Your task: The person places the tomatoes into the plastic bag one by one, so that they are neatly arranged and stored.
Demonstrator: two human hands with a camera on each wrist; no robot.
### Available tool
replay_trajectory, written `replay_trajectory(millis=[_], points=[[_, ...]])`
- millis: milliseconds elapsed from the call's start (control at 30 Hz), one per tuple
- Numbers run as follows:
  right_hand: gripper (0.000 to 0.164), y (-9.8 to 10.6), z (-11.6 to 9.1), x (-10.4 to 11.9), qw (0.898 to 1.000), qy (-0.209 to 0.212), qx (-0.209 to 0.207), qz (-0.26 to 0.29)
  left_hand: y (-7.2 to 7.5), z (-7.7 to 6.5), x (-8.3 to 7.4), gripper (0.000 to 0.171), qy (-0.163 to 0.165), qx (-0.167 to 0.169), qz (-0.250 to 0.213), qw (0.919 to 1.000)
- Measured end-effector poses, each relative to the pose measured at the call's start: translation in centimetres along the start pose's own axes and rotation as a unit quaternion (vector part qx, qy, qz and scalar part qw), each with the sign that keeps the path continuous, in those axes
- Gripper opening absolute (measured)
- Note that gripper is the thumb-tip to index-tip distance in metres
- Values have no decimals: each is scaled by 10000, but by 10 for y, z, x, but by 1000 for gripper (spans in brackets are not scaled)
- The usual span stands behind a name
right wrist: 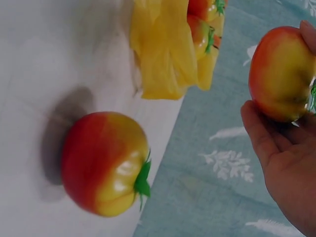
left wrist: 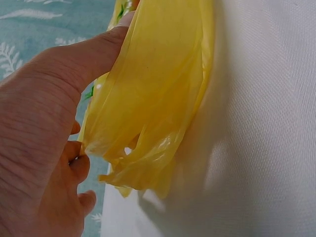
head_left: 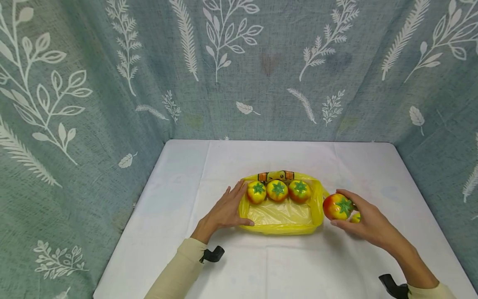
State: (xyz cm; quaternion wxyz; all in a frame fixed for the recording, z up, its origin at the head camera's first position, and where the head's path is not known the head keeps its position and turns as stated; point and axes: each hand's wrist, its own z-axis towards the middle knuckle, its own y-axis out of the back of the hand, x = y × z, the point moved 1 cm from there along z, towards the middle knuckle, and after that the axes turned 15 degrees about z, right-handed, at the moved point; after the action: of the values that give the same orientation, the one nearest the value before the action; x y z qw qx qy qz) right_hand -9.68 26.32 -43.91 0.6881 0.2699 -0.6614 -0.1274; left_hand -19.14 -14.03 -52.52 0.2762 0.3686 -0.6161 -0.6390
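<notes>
A yellow plastic bag lies open on the table, with three red-and-yellow tomatoes with green leafy tops in a row along its far side: left, middle and right. My left hand holds the bag's left end, its thumb over the near rim, as the left wrist view also shows. Just off the bag's right end, my right hand grips another tomato between thumb and fingers, above the table. One more tomato sits on the table beneath that hand, mostly hidden in the head view.
The white-covered table has a curtain with white leaf prints behind it and at both sides. A printed face pattern shows on the bag's far rim. Black wrist straps sit at both sleeves.
</notes>
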Motion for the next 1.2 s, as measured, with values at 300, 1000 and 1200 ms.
replay_trajectory(millis=[300,1000,1200], points=[[87,-7,22,7,9997,97,194,78,0,0,0,128,43,11,-28,10000],[87,-21,51,18,9980,128,505,350,0,-1,1,130,104,32,-22,9999],[89,-26,59,24,9966,263,606,485,0,-1,1,130,120,38,14,9999]])
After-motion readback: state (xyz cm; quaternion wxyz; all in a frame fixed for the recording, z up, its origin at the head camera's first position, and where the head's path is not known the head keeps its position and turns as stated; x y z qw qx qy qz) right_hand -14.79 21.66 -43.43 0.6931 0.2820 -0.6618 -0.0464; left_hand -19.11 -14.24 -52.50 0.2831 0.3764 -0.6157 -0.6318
